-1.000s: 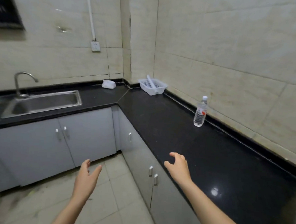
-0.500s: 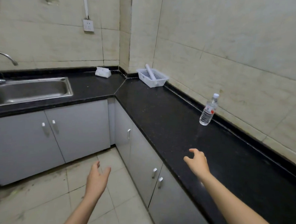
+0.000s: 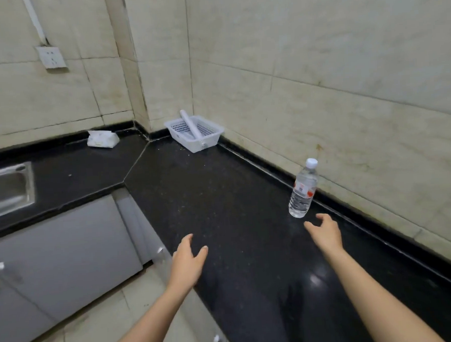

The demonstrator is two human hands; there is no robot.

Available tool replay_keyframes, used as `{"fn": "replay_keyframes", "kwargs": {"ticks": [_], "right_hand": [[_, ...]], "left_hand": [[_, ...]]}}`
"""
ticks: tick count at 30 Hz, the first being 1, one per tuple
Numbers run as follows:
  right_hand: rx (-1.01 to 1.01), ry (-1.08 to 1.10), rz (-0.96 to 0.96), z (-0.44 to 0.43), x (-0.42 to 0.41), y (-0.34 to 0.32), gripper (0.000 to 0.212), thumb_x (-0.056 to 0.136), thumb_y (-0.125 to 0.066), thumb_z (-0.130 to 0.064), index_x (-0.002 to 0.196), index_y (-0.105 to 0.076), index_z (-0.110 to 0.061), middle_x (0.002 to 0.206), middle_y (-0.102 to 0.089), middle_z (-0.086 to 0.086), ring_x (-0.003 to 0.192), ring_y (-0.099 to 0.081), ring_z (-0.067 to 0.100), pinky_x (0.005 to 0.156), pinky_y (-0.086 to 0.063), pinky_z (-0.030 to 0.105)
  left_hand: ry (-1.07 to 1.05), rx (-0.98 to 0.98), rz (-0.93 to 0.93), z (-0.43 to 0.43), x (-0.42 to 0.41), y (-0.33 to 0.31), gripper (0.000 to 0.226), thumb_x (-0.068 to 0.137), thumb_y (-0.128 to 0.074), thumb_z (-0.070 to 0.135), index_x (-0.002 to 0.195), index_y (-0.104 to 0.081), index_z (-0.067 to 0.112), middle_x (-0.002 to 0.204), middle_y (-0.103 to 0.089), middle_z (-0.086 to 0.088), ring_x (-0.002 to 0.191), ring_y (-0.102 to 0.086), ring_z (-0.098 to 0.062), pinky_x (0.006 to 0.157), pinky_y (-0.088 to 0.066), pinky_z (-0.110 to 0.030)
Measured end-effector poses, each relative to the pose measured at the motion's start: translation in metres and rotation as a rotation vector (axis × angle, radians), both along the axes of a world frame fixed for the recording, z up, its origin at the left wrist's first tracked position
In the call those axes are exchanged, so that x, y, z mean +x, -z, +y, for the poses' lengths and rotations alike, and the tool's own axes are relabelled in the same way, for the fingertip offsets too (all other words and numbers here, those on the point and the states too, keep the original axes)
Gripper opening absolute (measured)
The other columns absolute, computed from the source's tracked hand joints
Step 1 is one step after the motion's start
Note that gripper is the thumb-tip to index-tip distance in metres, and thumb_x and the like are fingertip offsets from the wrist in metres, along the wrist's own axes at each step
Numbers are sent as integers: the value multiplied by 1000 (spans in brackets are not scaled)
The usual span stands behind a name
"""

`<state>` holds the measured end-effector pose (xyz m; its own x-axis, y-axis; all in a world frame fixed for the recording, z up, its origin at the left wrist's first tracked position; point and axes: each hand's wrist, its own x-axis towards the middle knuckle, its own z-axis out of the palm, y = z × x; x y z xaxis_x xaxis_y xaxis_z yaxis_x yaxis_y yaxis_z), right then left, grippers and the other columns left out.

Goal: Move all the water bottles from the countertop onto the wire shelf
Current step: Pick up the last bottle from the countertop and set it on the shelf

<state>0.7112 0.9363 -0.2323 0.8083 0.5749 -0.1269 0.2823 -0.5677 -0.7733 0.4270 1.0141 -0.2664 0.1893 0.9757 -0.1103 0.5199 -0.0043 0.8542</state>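
Head view, water bottle (image 3: 302, 190) upright, just beyond spread right hand (image 3: 325, 233)

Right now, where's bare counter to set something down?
Biggest bare patch of countertop: between white basket and water bottle, out to the front edge. Smaller one between sink and tissue pack. Tight by the wall, where the right hand hovers short of the bottle.

Sink (image 3: 9, 186) cut off by left picture edge; water bottle (image 3: 302, 190) label print too small to read; cabinet handles (image 3: 0, 266) blurred.
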Motion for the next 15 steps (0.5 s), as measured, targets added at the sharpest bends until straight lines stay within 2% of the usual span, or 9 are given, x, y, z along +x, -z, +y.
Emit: {"fn": "replay_keyframes", "kwargs": {"ticks": [7, 10, 12, 14, 15], "right_hand": [[24, 64, 29, 58, 52, 5, 70, 78, -68, -30, 135, -35, -6, 139, -40, 21, 128, -38, 37, 104, -36, 46], [31, 90, 13, 87, 66, 7, 72, 74, -72, -29, 132, -36, -5, 136, -43, 21, 125, -41, 38, 102, -37, 48], [46, 130, 15, 105, 73, 9, 71, 70, -75, -30, 126, -39, -4, 130, -48, 21, 119, -46, 37, 98, -41, 49], [60, 190, 19, 121, 80, 10, 75, 66, -77, -33, 126, -39, -6, 127, -51, 18, 116, -49, 35, 97, -43, 50], [71, 220, 24, 128, 83, 11, 77, 65, -77, -33, 127, -39, -8, 127, -50, 18, 117, -49, 35, 97, -43, 50]], "left_hand": [[192, 53, 198, 48, 63, 32, 57, 91, -49, 30, 140, -29, 10, 146, -36, -8, 134, -31, -26, 105, -30, -34], [381, 229, 450, 72, 86, 48, 59, 91, -46, 37, 141, -28, 12, 150, -30, -6, 137, -26, -26, 108, -28, -36], [542, 362, 614, 93, 100, 61, 62, 83, -59, 42, 134, -44, 11, 144, -42, -10, 132, -38, -32, 102, -39, -44], [663, 417, 725, 116, 116, 79, 67, 61, -76, 50, 115, -63, 12, 125, -61, -12, 113, -59, -34, 83, -52, -45], [703, 434, 762, 128, 123, 86, 68, 54, -78, 53, 109, -67, 13, 119, -66, -10, 106, -63, -32, 78, -54, -44]]}}
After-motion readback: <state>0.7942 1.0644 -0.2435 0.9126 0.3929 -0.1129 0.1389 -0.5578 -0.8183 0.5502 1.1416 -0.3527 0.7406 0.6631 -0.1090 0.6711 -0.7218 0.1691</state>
